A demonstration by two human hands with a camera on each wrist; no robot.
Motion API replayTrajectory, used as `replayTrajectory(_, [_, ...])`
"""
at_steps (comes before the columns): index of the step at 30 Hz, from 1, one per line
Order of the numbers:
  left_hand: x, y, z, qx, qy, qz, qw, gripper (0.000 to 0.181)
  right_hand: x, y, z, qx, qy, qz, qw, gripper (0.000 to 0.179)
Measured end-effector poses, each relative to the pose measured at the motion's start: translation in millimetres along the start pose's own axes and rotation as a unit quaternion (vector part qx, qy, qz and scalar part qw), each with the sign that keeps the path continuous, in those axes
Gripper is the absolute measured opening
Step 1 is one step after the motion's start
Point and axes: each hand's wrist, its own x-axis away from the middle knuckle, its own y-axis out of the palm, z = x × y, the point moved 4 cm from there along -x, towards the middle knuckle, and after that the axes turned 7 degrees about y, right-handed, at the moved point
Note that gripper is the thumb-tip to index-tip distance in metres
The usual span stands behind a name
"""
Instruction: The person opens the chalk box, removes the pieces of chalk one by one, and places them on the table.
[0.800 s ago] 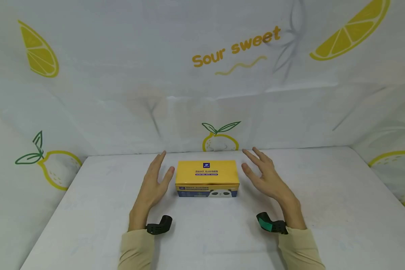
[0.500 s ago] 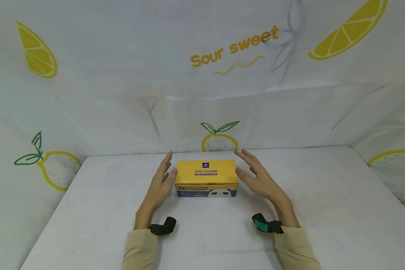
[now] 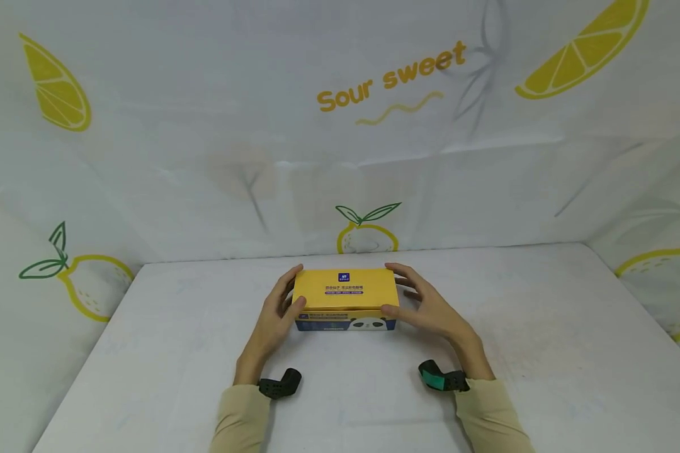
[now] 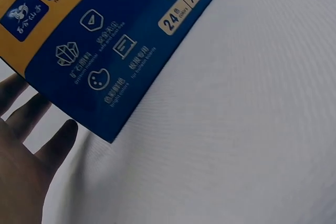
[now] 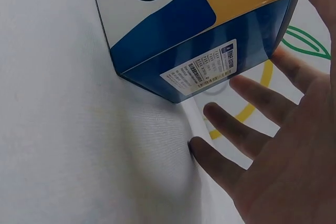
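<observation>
A yellow and blue chalk box (image 3: 345, 289), with a panda on its front, sits on the white table. At its left end, my left hand (image 3: 269, 324) reaches around the corner, thumb at the front edge and index finger at the back edge. My right hand (image 3: 436, 311) spans the right end the same way, its thumb on the front top edge. In the left wrist view, fingers (image 4: 58, 142) show beside the box's end. The right wrist view shows the lower fingers (image 5: 218, 163) spread apart from the labelled end panel (image 5: 205, 69).
The table (image 3: 340, 390) has a white cover. Behind it hangs a white cloth (image 3: 204, 126) printed with lemons and the words "Sour sweet". Each wrist wears a dark camera mount; the right one (image 3: 442, 377) has a green patch.
Both hands have moved inward from either side of the chalk box and their fingers now close around its ends. The box has stayed in place on the table.
</observation>
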Motion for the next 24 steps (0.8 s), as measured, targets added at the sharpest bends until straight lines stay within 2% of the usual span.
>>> replayTrajectory(6, [2.0,0.7,-5.3,0.009,0.017,-0.009,0.9998,0.073,-1.3,1.0,-0.1,-0.022,-0.017,-0.006,0.9996,0.087])
replayTrajectory(13, [3.8,0.5,-10.6,0.005,0.007,-0.003,1.0,0.078,-2.1,1.9,1.2,-0.039,-0.035,-0.009,0.9986,0.088])
replayTrajectory(24, [4.4,-1.0,-11.9,0.0,0.007,0.001,1.0,0.077,-1.7,1.4,0.4,-0.036,-0.057,-0.001,0.9977,0.082])
